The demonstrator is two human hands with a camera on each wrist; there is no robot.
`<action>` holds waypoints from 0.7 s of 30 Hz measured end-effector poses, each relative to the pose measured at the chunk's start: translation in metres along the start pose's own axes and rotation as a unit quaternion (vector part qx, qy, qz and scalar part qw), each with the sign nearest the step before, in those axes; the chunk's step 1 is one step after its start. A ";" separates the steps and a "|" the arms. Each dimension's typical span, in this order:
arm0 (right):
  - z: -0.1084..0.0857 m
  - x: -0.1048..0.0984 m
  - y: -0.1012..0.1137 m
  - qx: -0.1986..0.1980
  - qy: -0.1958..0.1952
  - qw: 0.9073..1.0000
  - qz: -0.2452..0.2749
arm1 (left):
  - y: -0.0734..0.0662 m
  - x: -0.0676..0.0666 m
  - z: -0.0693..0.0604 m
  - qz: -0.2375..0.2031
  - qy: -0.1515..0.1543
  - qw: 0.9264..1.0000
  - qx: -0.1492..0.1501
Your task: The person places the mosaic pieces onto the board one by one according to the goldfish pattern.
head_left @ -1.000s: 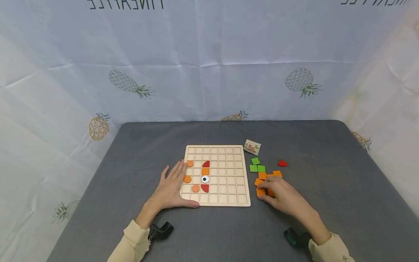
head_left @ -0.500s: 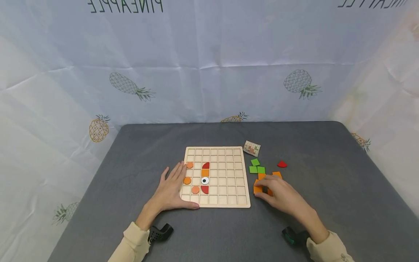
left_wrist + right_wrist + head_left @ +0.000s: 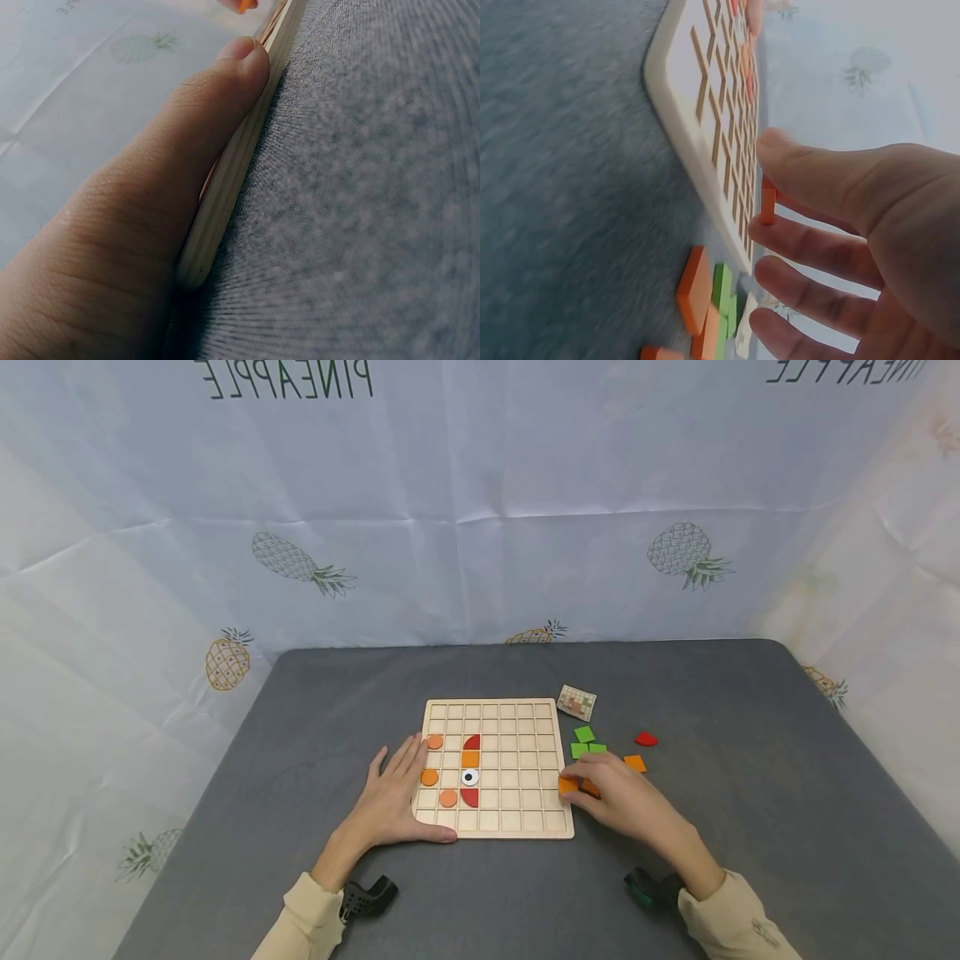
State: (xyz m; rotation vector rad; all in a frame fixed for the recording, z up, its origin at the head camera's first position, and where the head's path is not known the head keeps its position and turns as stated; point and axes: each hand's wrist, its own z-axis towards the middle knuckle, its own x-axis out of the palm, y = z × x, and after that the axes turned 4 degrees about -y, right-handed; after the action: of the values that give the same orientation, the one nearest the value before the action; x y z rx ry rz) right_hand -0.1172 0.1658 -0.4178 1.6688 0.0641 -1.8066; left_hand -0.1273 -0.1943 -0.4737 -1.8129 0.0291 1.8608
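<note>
A wooden grid board [image 3: 517, 827] lies on the table in the head view. My left hand [image 3: 386, 802] rests along its left edge and front corner, fingers spread and straight; in the left wrist view the thumb [image 3: 202, 112] lies against the board's side. My right hand [image 3: 626, 793] pinches an orange square tile [image 3: 567, 786] between thumb and fingers over the board's right edge. The right wrist view shows that tile [image 3: 768, 202] edge-on, off the table. On the board sit an orange square [image 3: 469, 759], an eye disc [image 3: 469, 777], red quarter-round pieces [image 3: 472, 742] and several orange discs [image 3: 429, 777].
Right of the board lie several green square tiles [image 3: 583, 734], a loose orange tile [image 3: 634, 763] and a red piece [image 3: 646, 738]. More orange tiles [image 3: 696, 291] are partly hidden by my right hand in the head view. A small pattern card [image 3: 577, 702] lies by the board's far right corner.
My right hand has taken an orange tile from the loose pile and moved left with it to the board's right edge. My left hand stays in place on the board.
</note>
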 end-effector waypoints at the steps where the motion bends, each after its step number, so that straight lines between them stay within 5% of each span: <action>1: 0.002 0.000 0.001 -0.003 -0.002 1.000 0.001 | 0.000 0.000 0.000 -0.001 0.000 1.000 0.000; 21: 0.049 0.007 0.021 -0.054 -0.025 0.998 0.035 | 0.000 0.001 0.000 0.000 0.000 1.000 -0.002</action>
State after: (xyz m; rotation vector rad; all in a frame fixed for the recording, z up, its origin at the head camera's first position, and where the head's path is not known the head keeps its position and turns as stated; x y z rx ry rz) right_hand -0.1494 0.1235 -0.4070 1.5313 0.0787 -1.7603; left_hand -0.1273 -0.1937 -0.4746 -1.8144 0.0255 1.8620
